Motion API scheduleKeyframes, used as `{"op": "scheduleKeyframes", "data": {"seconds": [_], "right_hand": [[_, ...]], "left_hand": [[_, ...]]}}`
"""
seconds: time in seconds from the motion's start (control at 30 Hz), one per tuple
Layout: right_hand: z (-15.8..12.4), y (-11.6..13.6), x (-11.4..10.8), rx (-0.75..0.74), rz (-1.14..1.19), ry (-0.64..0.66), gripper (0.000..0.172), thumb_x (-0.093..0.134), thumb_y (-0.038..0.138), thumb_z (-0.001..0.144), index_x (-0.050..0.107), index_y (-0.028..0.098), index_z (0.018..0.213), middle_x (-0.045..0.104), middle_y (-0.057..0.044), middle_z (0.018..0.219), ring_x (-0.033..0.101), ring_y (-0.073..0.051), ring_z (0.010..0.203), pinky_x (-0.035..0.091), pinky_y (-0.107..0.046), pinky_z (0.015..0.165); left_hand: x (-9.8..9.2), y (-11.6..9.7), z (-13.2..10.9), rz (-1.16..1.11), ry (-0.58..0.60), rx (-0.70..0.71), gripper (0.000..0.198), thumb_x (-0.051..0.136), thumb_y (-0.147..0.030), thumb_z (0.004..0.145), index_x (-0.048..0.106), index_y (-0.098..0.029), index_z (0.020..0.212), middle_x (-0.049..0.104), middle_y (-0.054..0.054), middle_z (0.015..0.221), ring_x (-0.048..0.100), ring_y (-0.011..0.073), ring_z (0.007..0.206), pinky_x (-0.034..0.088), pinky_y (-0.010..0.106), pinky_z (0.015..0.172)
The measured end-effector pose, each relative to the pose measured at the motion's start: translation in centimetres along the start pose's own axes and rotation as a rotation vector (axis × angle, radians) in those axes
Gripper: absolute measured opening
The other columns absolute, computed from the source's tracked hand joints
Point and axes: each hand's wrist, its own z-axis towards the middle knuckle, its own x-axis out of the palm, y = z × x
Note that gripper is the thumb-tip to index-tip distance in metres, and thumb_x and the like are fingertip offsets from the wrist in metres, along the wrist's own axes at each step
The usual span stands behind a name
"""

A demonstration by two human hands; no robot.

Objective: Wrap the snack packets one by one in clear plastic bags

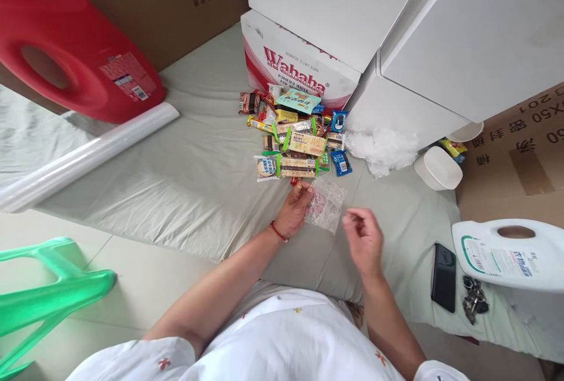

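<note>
My left hand [296, 209], with a red cord at the wrist, pinches the upper left edge of a small clear plastic bag [328, 206]. The bag is thin, crinkled and looks flat. Just right of it, my right hand [365, 239] is raised with its fingers curled in, a little blurred; nothing shows in them. It seems apart from the bag. Beyond my left hand lies a pile of wrapped snacks: a cracker pack with green ends [298, 167], another cracker pack [307, 142], a light green packet [299, 100], a blue packet [341, 163] and several others.
Behind the snacks stands a Wahaha water carton [299, 63]. Crumpled clear plastic bags [381, 149] and a white tub [438, 168] lie to the right. A phone [443, 278], keys [474, 300] and a white detergent bottle [506, 254] are nearer right. Left are a plastic roll [97, 151] and red jug [88, 46].
</note>
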Motion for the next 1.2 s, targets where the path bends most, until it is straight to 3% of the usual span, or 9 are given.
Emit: {"op": "scheduleKeyframes", "data": {"seconds": [0.1, 0.27, 0.4, 0.53, 0.8, 0.9, 1.0, 1.1, 1.2], "right_hand": [[-0.2, 0.3, 2.7, -0.033, -0.050, 0.200, 0.033, 0.076, 0.036, 0.085, 0.072, 0.029, 0.117, 0.068, -0.004, 0.105, 0.049, -0.013, 0.063, 0.047, -0.030, 0.065], [1.4, -1.4, 4.1, 0.125, 0.071, 0.147, 0.022, 0.075, 0.038, 0.084, 0.073, 0.024, 0.101, 0.064, 0.001, 0.080, 0.052, -0.013, 0.064, 0.045, -0.026, 0.061], [2.1, -1.8, 2.3, 0.247, 0.232, 0.156, 0.028, 0.081, 0.046, 0.078, 0.074, 0.022, 0.090, 0.063, 0.001, 0.075, 0.047, -0.011, 0.060, 0.038, -0.022, 0.050], [2.5, -1.6, -0.5, 0.388, 0.458, 0.001, 0.036, 0.092, 0.045, 0.065, 0.071, 0.021, 0.083, 0.054, 0.005, 0.068, 0.037, -0.007, 0.053, 0.029, -0.019, 0.042], [2.3, -5.0, -6.3, 0.530, 0.626, -0.221, 0.043, 0.099, 0.034, 0.056, 0.067, 0.019, 0.082, 0.055, 0.005, 0.072, 0.037, -0.003, 0.053, 0.028, -0.013, 0.041], [2.0, -6.1, -8.2, 0.458, 0.647, -0.290, 0.041, 0.097, 0.033, 0.059, 0.067, 0.021, 0.083, 0.057, 0.005, 0.074, 0.047, -0.006, 0.060, 0.040, -0.015, 0.050], [1.5, -6.2, -9.7, 0.289, 0.678, -0.298, 0.033, 0.093, 0.033, 0.068, 0.067, 0.022, 0.084, 0.058, 0.004, 0.076, 0.057, -0.009, 0.075, 0.053, -0.023, 0.071], [0.5, -5.3, -10.4, 0.102, 0.620, -0.224, 0.022, 0.084, 0.035, 0.080, 0.067, 0.024, 0.088, 0.062, 0.002, 0.083, 0.062, -0.013, 0.085, 0.054, -0.031, 0.082], [-1.1, -3.5, -9.6, -0.085, 0.353, -0.106, 0.009, 0.071, 0.033, 0.093, 0.066, 0.025, 0.093, 0.069, -0.005, 0.105, 0.066, -0.020, 0.103, 0.053, -0.034, 0.081]], "left_hand": [[-0.2, 0.3, -0.1, 0.054, 0.045, 0.054, 0.044, 0.082, -0.056, 0.077, 0.055, -0.023, 0.088, 0.060, -0.004, 0.080, 0.058, 0.0128, 0.071, 0.049, 0.028, 0.068], [-1.1, 0.8, -0.2, 0.223, 0.145, 0.081, 0.043, 0.093, -0.042, 0.065, 0.069, -0.019, 0.093, 0.069, 0.004, 0.097, 0.065, 0.0190, 0.092, 0.052, 0.034, 0.086], [-1.4, 1.0, -0.2, 0.371, 0.130, 0.114, 0.033, 0.090, -0.044, 0.068, 0.072, -0.017, 0.077, 0.067, 0.006, 0.099, 0.064, 0.0170, 0.087, 0.053, 0.033, 0.082], [-1.4, 0.8, -0.4, 0.187, 0.151, -0.014, 0.041, 0.091, -0.048, 0.067, 0.068, -0.018, 0.082, 0.067, 0.000, 0.080, 0.064, 0.0147, 0.072, 0.053, 0.033, 0.075], [-1.5, -1.1, -0.6, -0.113, 0.032, -0.110, 0.043, 0.094, -0.039, 0.066, 0.059, -0.018, 0.080, 0.071, 0.001, 0.083, 0.065, 0.0107, 0.068, 0.050, 0.024, 0.064], [-1.6, -1.6, -0.6, -0.120, -0.012, -0.097, 0.044, 0.093, -0.039, 0.065, 0.058, -0.018, 0.080, 0.068, -0.001, 0.078, 0.063, 0.0094, 0.065, 0.050, 0.023, 0.062], [-1.7, -1.5, -0.3, -0.063, -0.037, -0.061, 0.044, 0.092, -0.040, 0.065, 0.058, -0.018, 0.079, 0.065, -0.002, 0.077, 0.061, 0.0082, 0.064, 0.049, 0.022, 0.062], [-1.6, -0.7, 0.1, 0.044, -0.070, 0.011, 0.041, 0.087, -0.041, 0.069, 0.056, -0.019, 0.082, 0.061, -0.002, 0.079, 0.059, 0.0092, 0.066, 0.049, 0.024, 0.064], [-1.2, 0.0, -0.2, 0.323, -0.242, 0.224, 0.037, 0.081, -0.037, 0.073, 0.054, -0.021, 0.092, 0.060, 0.001, 0.092, 0.059, 0.0129, 0.076, 0.048, 0.026, 0.065]]}}
